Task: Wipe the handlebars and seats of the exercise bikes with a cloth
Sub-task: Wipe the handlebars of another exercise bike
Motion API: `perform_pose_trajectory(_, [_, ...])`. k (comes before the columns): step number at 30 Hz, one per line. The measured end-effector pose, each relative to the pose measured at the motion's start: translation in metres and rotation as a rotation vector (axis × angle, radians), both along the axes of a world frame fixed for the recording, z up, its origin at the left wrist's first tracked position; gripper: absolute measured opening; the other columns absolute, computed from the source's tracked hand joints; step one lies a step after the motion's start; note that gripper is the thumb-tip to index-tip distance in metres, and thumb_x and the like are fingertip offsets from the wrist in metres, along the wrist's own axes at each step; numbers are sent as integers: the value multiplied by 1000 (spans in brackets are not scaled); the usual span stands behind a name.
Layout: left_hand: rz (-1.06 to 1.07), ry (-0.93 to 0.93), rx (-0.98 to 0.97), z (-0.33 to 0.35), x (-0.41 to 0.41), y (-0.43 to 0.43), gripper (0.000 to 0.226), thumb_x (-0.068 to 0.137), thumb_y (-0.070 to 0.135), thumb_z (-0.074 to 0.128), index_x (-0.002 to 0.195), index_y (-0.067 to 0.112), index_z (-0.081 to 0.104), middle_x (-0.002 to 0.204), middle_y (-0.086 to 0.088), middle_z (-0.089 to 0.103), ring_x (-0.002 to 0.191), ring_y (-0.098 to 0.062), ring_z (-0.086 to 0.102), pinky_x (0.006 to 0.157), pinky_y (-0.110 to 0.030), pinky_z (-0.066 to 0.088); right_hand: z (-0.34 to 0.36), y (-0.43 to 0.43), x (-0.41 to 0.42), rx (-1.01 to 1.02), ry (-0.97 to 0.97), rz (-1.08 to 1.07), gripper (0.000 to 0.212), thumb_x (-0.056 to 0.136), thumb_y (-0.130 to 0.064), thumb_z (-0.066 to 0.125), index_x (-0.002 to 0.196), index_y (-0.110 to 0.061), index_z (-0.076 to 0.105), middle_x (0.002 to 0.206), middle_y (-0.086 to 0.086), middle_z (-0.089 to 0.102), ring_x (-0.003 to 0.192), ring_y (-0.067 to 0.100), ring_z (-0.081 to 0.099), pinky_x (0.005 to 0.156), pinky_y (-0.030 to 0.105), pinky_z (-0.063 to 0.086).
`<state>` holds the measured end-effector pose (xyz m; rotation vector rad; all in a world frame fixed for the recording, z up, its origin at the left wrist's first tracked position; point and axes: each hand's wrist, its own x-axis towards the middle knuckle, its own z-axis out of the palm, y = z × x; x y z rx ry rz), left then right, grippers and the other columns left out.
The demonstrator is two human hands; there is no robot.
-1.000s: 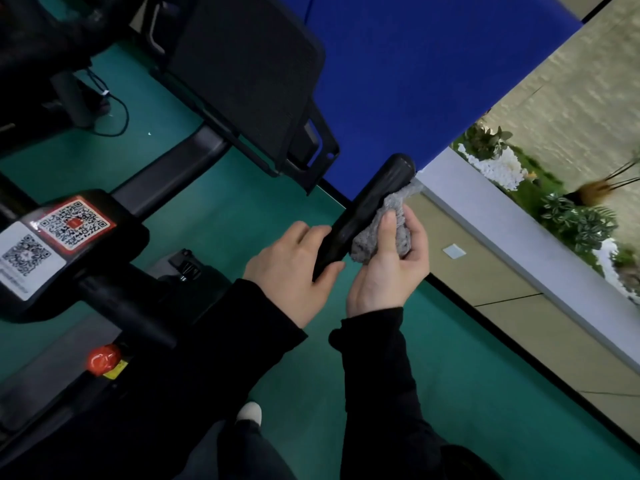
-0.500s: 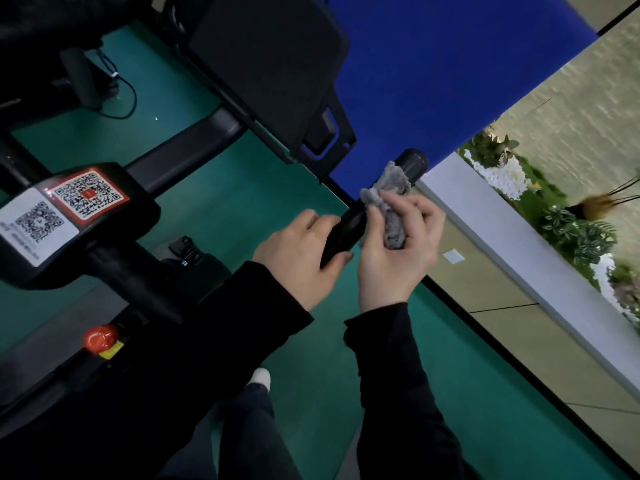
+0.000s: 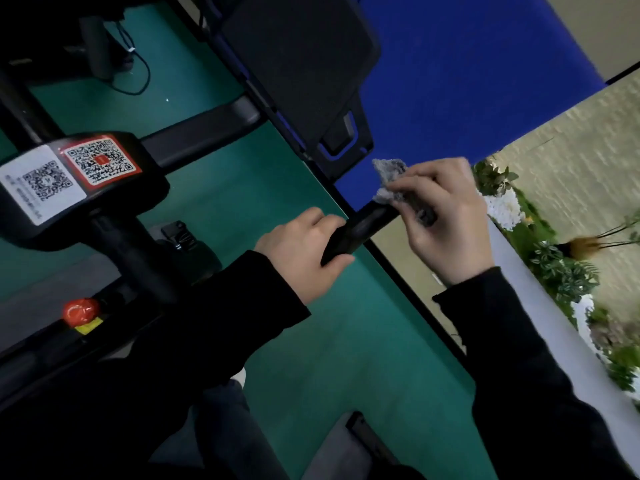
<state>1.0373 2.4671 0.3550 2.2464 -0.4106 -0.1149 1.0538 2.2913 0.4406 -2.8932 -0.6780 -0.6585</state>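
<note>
Clutching the cloth (image 3: 389, 174), the right hand (image 3: 446, 223) has reached the handlebar (image 3: 360, 230) tip, left hand (image 3: 304, 254) gripping lower; this bar seems nearly wiped.

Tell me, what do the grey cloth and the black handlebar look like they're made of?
The cloth looks like a soft, nubbly grey textile, perhaps microfibre or terry: its edge is fuzzy and it crumples loosely. The handlebar looks like matte black rubber or foam, showing only a dull sheen; which one is unclear.
</note>
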Motion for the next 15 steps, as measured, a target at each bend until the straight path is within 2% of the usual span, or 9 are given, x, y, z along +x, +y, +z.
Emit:
perform_pose_trajectory(4, [1,9,-3,-1,1,-1,47,84,50,57,126,28,52,114,2,54,103,-28,58,83,-42,49,12,8,11,-105,94,83,6,85,-2,67,90,1,70,92,17,64,89,39,56,78,37,42])
perform_pose_trajectory(8, [-5,28,-5,-1,2,-1,49,83,49,57,127,29,51,116,3,53,107,-28,57,86,-43,48,20,17,23,-276,345,200,7,85,-5,67,91,-2,70,93,14,64,89,35,55,76,37,43])
perform_pose_trajectory(15, [-8,35,-5,0,3,0,49,84,51,55,128,30,49,116,5,53,107,-25,57,86,-42,49,44,17,57,-319,499,66,11,81,-9,71,92,-10,71,93,8,65,92,28,56,79,31,41])
